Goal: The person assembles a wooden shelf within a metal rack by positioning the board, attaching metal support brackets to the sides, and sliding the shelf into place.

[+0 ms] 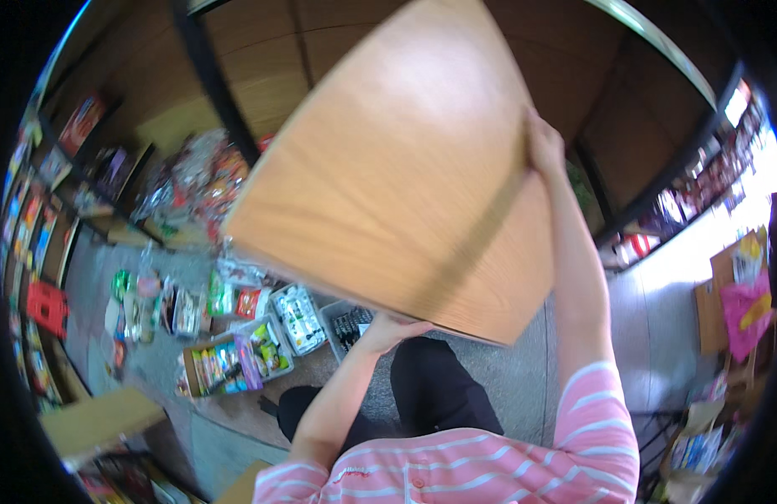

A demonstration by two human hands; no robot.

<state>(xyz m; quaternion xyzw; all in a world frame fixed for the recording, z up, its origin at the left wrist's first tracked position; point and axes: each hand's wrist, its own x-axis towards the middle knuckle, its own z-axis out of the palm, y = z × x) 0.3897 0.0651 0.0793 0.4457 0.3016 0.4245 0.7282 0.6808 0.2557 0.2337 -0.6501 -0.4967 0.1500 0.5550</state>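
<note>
A large light-brown wooden board (405,168) with a smooth wood-grain face is held up, tilted, in front of me. My left hand (390,332) is closed on its lower edge, thumb along the rim and the other fingers hidden underneath. Higher up, my right hand (545,144) grips the right-hand edge, its fingertips partly out of sight behind the board. A darker band, seemingly a shadow of my right arm, crosses the wood. The board looks slightly blurred.
Dark-framed shelving (212,76) rises behind the board, with plastic-wrapped packages (199,181) on its left part. Bins of small packaged goods (297,319) stand on the floor before my knees. A red plastic crate (47,308) is at left, cardboard boxes (714,298) at right.
</note>
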